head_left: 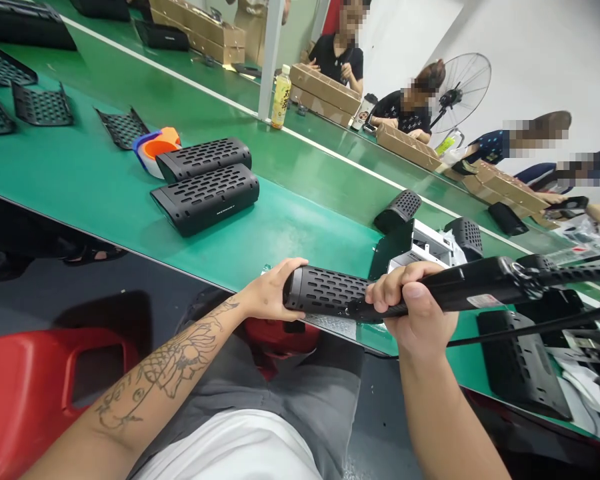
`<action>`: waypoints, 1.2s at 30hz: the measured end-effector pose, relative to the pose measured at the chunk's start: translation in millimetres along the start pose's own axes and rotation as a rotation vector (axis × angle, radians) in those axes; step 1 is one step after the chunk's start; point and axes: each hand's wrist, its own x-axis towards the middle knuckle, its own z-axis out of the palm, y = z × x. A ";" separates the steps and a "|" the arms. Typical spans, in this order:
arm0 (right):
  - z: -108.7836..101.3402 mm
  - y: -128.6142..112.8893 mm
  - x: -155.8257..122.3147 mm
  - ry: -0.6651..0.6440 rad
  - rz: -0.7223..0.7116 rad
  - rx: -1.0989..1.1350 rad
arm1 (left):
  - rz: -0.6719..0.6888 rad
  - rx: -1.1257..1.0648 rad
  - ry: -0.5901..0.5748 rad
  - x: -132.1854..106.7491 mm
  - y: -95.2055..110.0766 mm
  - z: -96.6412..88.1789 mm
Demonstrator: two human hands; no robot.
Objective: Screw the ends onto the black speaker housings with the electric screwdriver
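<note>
My left hand [274, 292] is wrapped around the near end of a black slotted housing [330, 290] at the bench's front edge. In my right hand [417, 303] is a black electric screwdriver [473, 283], held almost level. Its tip reaches the lower edge of the housing, where my fingers partly hide it; I cannot tell whether it sits in a screw. Two similar housings, a rear one [210, 157] and a front one [207, 199], lie side by side on the green bench [300, 213]. The front one carries white lettering.
An orange, white and blue tape-like roll [155, 150] and loose slotted covers [123, 127] lie left. A white-and-black fixture [415, 247] stands behind the screwdriver, whose cable [540, 323] trails right. Another housing [523, 360] lies right. Co-workers sit across the bench behind cardboard boxes [325, 93].
</note>
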 end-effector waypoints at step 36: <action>-131.5 23.9 42.3 0.552 -0.290 -0.382 | -0.046 0.072 0.013 -3.0 6.6 8.7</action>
